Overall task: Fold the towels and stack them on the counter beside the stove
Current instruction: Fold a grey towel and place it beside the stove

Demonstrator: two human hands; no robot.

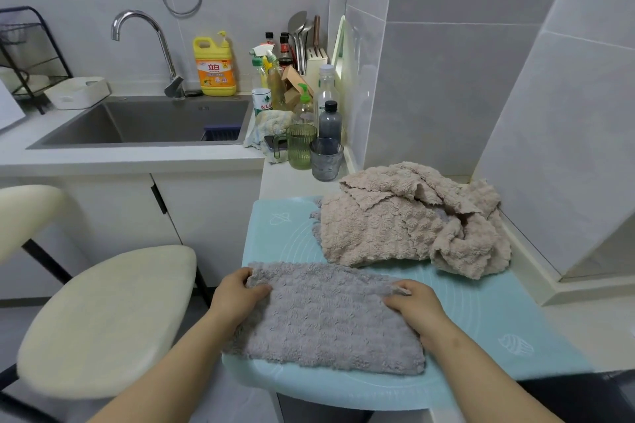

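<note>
A grey fluffy towel (pixel 323 316) lies folded flat on the light blue mat (pixel 481 312) at the near end of the counter. My left hand (pixel 237 299) grips its far left corner, thumb on top and fingers curled under the edge. My right hand (pixel 417 306) pinches the far right corner in the same way. Behind the grey towel, a heap of crumpled beige towels (pixel 405 220) sits on the mat's far end against the tiled wall, with a bit of grey cloth showing beneath it.
Two cups, green (pixel 300 146) and grey (pixel 325 159), stand just beyond the mat with bottles (pixel 330 120) behind them. A sink (pixel 147 122) with a tap and yellow detergent jug (pixel 214 67) lies to the left. A cream chair (pixel 103 316) stands beside the counter.
</note>
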